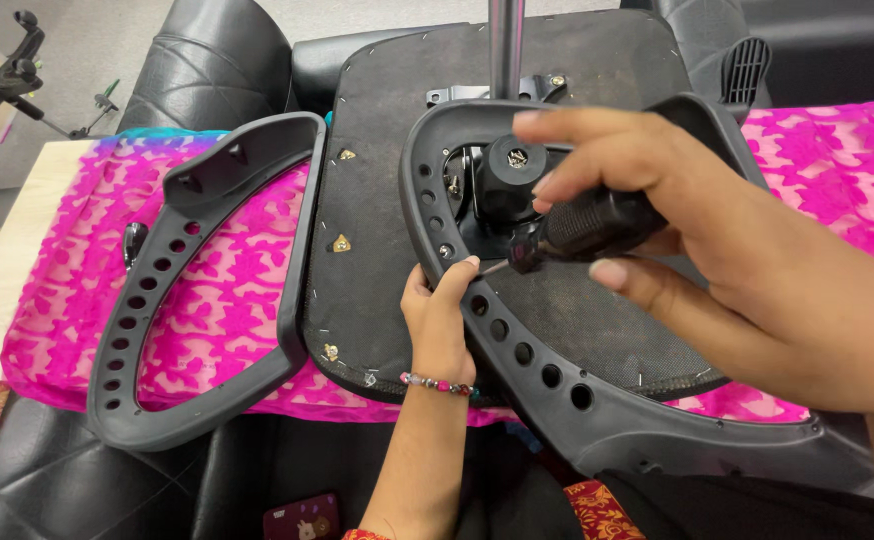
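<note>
Head view: black screwdriver [582, 225] with ribbed grip, gripped tight in right hand [717, 240], thin tip down at hole of grey plastic armrest [517, 330], over upturned chair seat [387, 200]. Left hand [442, 320] pinching armrest edge beside tip, fingers narrow, bead bracelet [439, 383] on wrist. Seat underside of rough dark fabric, with staples. Second curved armrest [207, 290], perforated, flat on pink patterned cloth [217, 300] at left. Metal pole [505, 45] behind, black leather cushions [207, 60] around
</note>
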